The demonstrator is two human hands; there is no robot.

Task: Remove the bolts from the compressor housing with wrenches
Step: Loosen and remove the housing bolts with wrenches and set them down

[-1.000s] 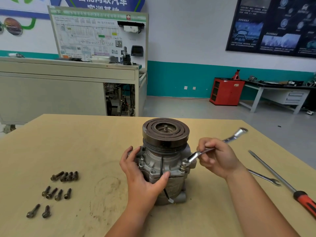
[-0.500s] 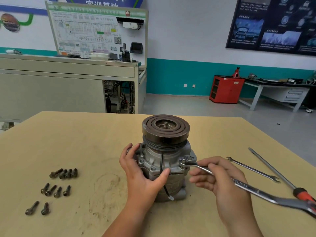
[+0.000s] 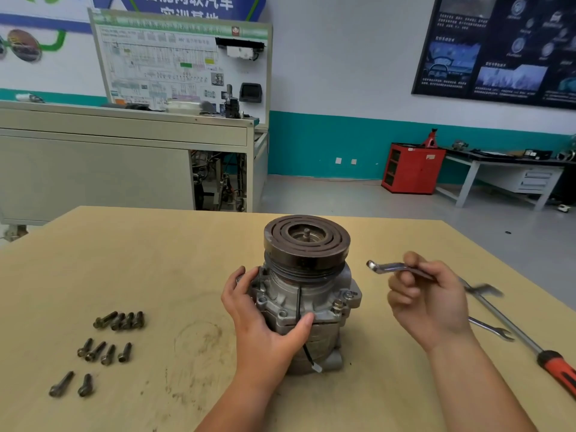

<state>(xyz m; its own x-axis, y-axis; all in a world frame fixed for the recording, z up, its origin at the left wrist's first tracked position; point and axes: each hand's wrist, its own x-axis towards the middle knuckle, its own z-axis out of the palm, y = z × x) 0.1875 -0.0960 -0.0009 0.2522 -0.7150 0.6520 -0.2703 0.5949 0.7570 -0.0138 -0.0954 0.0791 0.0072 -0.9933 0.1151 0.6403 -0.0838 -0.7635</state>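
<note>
The grey compressor (image 3: 307,294) stands upright mid-table, its dark grooved pulley (image 3: 306,240) on top. My left hand (image 3: 263,319) grips the housing's left and front side. A bolt (image 3: 337,307) sticks up from the right flange. My right hand (image 3: 427,300) holds a silver ring wrench (image 3: 389,269) in the air to the right of the compressor, its ring end pointing left, clear of the bolt.
Several loose bolts (image 3: 120,321) lie in three groups at the table's left. An open-end wrench (image 3: 492,328) and a red-handled screwdriver (image 3: 558,366) lie at the right. The tan table (image 3: 140,260) ends at the far edge; a workbench stands behind.
The wrench sat on the right flange bolt and swung towards me; now my right hand has lifted it off and up to the right. My left hand stays on the housing.
</note>
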